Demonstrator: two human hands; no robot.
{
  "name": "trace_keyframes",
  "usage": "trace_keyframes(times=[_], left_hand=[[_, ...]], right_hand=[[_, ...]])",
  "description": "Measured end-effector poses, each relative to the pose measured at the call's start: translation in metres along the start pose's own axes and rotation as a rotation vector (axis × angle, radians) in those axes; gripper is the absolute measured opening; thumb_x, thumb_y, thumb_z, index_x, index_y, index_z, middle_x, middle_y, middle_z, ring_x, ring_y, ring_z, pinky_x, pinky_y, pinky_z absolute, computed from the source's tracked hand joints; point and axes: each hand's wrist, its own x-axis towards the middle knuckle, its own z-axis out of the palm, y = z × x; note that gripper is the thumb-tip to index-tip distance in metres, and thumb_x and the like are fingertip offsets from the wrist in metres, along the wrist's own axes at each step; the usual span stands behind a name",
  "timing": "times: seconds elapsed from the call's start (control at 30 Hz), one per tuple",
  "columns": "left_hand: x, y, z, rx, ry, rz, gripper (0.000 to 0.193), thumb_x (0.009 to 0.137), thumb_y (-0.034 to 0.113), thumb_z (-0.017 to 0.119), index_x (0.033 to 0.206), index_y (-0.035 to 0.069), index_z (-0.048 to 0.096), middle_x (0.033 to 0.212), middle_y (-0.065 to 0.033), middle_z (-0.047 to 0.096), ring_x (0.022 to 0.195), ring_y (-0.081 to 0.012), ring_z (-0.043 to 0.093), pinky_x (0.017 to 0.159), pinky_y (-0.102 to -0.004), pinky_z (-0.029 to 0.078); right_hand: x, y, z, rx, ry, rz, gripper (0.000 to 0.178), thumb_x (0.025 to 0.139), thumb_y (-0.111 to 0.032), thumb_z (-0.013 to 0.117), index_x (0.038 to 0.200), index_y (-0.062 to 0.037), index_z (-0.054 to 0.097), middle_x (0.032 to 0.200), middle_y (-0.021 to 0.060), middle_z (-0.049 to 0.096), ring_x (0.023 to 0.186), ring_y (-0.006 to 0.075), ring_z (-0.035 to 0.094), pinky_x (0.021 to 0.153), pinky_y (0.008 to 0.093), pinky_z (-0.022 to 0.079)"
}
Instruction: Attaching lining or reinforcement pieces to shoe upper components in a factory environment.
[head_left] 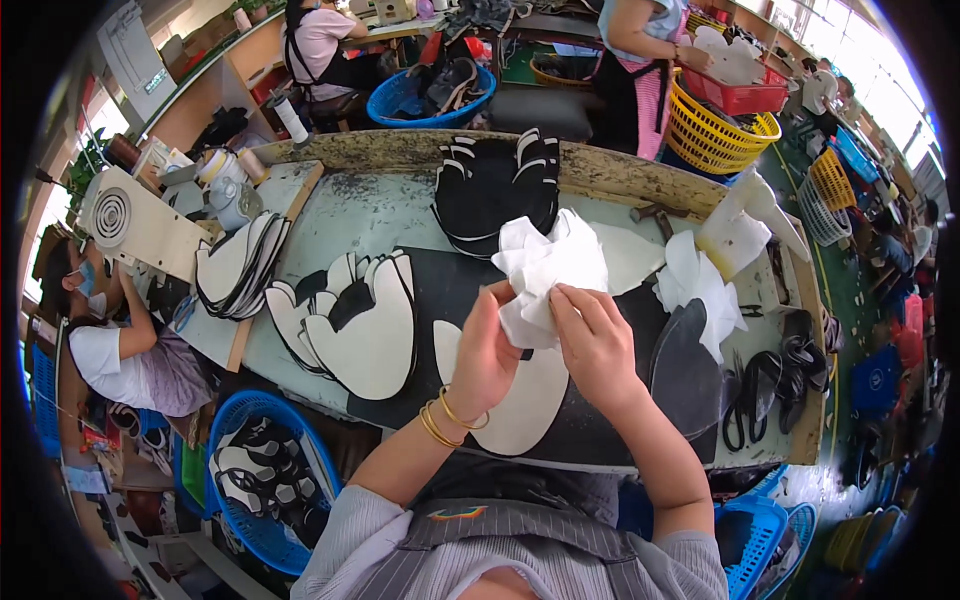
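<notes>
Both hands are raised over the middle of the workbench, holding a loose bunch of thin white sheets (553, 262), cloth or paper, I cannot tell which. My left hand (487, 345) grips its near left side, with the thumb upright. On the right side, the fingers of my right hand (597, 345) pinch the lower edge. Below them a cream U-shaped shoe-upper piece (525, 405) lies on a black mat (430, 290), partly hidden by my left hand. A fanned stack of similar cream pieces (365, 345) is to the left. Beyond the bunch lies a stack of black pieces (492, 200).
More white sheets (700, 290) and a dark rounded piece (685, 370) lie at the right, near black-handled scissors (740, 405). A raised wooden edge (380, 150) borders the bench. Blue baskets (265, 480) stand below. Co-workers (130, 340) sit and stand around.
</notes>
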Motion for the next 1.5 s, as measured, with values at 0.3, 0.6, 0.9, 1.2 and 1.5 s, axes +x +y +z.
trace_keyframes(times=[0.3,0.6,0.9,1.2,1.5], left_hand=[[0.01,-0.045,-0.012,0.395,-0.035,0.124,0.025,0.087,0.002,0.061,0.11,0.001,0.051,0.101,-0.007,0.062,0.09,-0.0117,0.061,0.079,-0.0245,0.05],[0.088,-0.059,-0.024,0.537,0.038,-0.111,0.035,0.079,0.001,0.064,0.113,-0.004,0.055,0.101,-0.0091,0.064,0.086,-0.0118,0.06,0.075,-0.0237,0.047],[0.169,-0.079,-0.049,1.861,-0.005,0.786,0.057,0.072,0.017,0.073,0.12,-0.002,0.049,0.113,-0.0196,0.057,0.098,-0.0349,0.058,0.086,-0.0396,0.047],[-0.021,-0.058,-0.001,0.632,-0.267,0.011,0.022,0.09,0.005,0.058,0.109,0.0,0.05,0.093,-0.0066,0.063,0.086,-0.0102,0.062,0.08,-0.0247,0.051],[-0.053,-0.021,-0.018,0.372,0.008,-0.064,0.019,0.091,0.009,0.057,0.106,-0.002,0.062,0.091,-0.0057,0.065,0.08,-0.0092,0.062,0.077,-0.024,0.053]], right_hand=[[-0.014,0.008,-0.018,-0.082,0.031,0.141,0.026,0.067,0.005,0.068,0.093,0.0009,0.062,0.087,0.0096,0.062,0.075,0.0251,0.06,0.065,0.0321,0.051],[-0.086,0.101,-0.083,1.238,0.874,1.041,0.011,0.09,-0.008,0.056,0.092,0.0018,0.06,0.083,0.0062,0.062,0.074,0.0132,0.06,0.07,0.025,0.051],[-0.096,0.081,-0.152,0.965,0.936,1.039,0.012,0.09,-0.006,0.055,0.096,0.0033,0.06,0.088,0.0095,0.064,0.076,0.0151,0.062,0.069,0.0259,0.051],[-0.055,-0.027,-0.061,0.851,0.104,0.951,0.016,0.094,-0.004,0.049,0.095,0.0072,0.061,0.088,0.0095,0.065,0.079,0.0134,0.062,0.075,0.0254,0.05],[-0.04,-0.06,-0.03,0.248,0.092,0.272,0.024,0.072,0.007,0.068,0.095,-0.0003,0.064,0.087,0.0104,0.061,0.072,0.0213,0.06,0.061,0.0284,0.049]])
